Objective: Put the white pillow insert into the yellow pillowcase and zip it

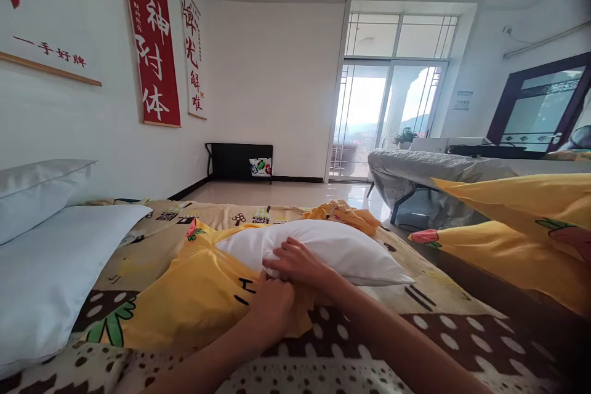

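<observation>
A white pillow [341,249] lies on the patterned bed sheet [462,332], half inside a yellow pillowcase [194,295] with cartoon prints. My right hand [298,261] rests on the pillow's near edge, fingers curled and pressing into it. My left hand [272,305] sits just below, closed on the yellow pillowcase's open edge next to the pillow. Both forearms reach in from the bottom of the picture.
Two white pillows [50,258] are stacked at the left by the wall. Yellow pillows [521,209] lie at the right. Behind them stands a covered table [415,172]. A low black rack [240,163] is against the far wall, beside a glass balcony door [383,117].
</observation>
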`<state>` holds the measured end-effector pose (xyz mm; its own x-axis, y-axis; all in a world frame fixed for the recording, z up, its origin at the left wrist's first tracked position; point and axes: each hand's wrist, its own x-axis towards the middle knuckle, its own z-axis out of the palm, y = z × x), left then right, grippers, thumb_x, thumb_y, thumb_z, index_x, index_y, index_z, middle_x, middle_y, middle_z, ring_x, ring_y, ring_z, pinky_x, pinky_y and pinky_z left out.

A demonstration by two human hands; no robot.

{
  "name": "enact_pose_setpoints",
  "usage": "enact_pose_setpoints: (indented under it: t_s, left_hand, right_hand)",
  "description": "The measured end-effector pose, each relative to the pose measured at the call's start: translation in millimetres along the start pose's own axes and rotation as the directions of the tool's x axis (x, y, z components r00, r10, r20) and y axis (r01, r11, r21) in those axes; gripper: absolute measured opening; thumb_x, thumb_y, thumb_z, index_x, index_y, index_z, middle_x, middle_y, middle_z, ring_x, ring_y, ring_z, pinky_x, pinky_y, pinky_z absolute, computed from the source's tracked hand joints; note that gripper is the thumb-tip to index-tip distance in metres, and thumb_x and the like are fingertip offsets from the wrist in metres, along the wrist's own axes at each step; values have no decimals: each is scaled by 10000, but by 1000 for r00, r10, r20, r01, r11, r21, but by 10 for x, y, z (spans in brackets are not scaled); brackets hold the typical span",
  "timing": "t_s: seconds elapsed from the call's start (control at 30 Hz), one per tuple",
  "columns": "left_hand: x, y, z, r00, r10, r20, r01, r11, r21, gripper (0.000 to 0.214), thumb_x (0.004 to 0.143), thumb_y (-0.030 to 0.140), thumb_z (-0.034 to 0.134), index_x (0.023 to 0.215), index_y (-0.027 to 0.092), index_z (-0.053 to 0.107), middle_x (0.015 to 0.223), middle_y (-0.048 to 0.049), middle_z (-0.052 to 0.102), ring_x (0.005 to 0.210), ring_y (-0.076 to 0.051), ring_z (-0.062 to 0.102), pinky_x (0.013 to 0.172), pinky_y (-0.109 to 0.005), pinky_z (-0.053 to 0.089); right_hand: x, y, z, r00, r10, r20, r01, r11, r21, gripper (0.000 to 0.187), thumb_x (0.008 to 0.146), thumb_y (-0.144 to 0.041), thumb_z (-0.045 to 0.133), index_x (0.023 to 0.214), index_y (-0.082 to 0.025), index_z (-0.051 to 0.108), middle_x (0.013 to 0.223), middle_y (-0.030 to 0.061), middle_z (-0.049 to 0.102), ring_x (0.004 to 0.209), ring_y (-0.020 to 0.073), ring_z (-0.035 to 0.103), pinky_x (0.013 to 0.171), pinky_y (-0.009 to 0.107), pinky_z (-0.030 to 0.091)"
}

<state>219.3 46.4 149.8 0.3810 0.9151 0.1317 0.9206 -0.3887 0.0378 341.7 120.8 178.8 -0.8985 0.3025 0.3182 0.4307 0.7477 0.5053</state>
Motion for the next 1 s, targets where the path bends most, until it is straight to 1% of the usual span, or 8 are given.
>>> enact_pose_setpoints:
  t_s: [0.17, 0.3, 0.43, 0.53, 0.63, 0.7, 0.83, 1.0]
  left_hand:
    - [69, -42, -217, 988, -43, -150, 19, 987, -158, 253, 786, 169, 420, 824, 145, 669, 880, -108, 705, 883, -242, 636, 830, -355, 437]
    - [145, -174, -356, 997, 12, -76, -19, 996, -92, 251, 789, 233, 430, 861, 160, 659, 869, -98, 703, 847, -244, 629, 724, -328, 428]
    - [147, -445, -466, 998, 64, 30, -61, 995, -77, 185, 759, 277, 484, 721, 179, 637, 728, -72, 684, 732, -232, 622, 684, -320, 422]
    - [120, -653, -345, 978, 189, 92, -186, 982, -38, 142, 717, 232, 529, 594, 181, 576, 629, -52, 645, 664, -217, 605, 744, -345, 425]
    - [115, -698, -141, 939, 343, -17, -343, 938, -38, 129, 748, 138, 485, 784, 185, 600, 811, -53, 679, 800, -212, 620, 844, -363, 404]
    - [147, -649, -63, 931, 338, -134, -354, 927, -123, 127, 805, 142, 450, 818, 179, 570, 903, -55, 672, 877, -204, 604, 859, -356, 387]
    - [270, -556, -101, 940, 221, -258, -301, 895, -329, 160, 869, 198, 444, 727, 167, 510, 833, -24, 645, 830, -167, 570, 831, -333, 366]
    - [371, -607, -82, 908, 398, -129, -418, 858, -297, 109, 843, 182, 538, 739, 167, 567, 836, -15, 656, 857, -167, 589, 833, -315, 368]
  right_hand:
    - [54, 129, 195, 999, 10, -38, -6, 994, 113, 216, 936, -279, 488, 1110, -280, 615, 939, 36, 605, 869, 184, 482, 804, 329, 360]
    - [-116, 21, 429, 997, 82, 7, -82, 984, 158, 131, 899, -222, 535, 847, -175, 645, 943, 69, 594, 865, 184, 458, 788, 323, 356]
    - [-278, -124, 527, 1000, 11, -3, -11, 988, 157, 190, 917, -185, 479, 1017, -222, 636, 1037, 74, 571, 905, 193, 438, 791, 330, 344]
    - [-248, -148, 493, 999, -10, 36, 5, 988, 151, 224, 923, -212, 482, 1087, -278, 620, 1114, 59, 546, 936, 195, 434, 812, 339, 339]
    - [-96, -79, 441, 997, -14, 77, 4, 992, 128, 162, 917, -204, 495, 979, -208, 644, 1057, 73, 564, 921, 196, 446, 802, 341, 345]
    - [10, -7, 430, 998, -17, 66, 9, 993, 121, 160, 929, -223, 484, 949, -177, 636, 1033, 80, 575, 913, 194, 456, 797, 340, 354]
    - [70, 61, 529, 1000, 10, 10, -11, 991, 135, 189, 944, -276, 468, 938, -178, 630, 981, 76, 608, 930, 201, 472, 811, 348, 370]
    - [-192, -162, 816, 998, -31, 49, 17, 962, 273, 196, 925, -283, 479, 889, -215, 659, 981, 57, 640, 950, 198, 490, 867, 361, 375]
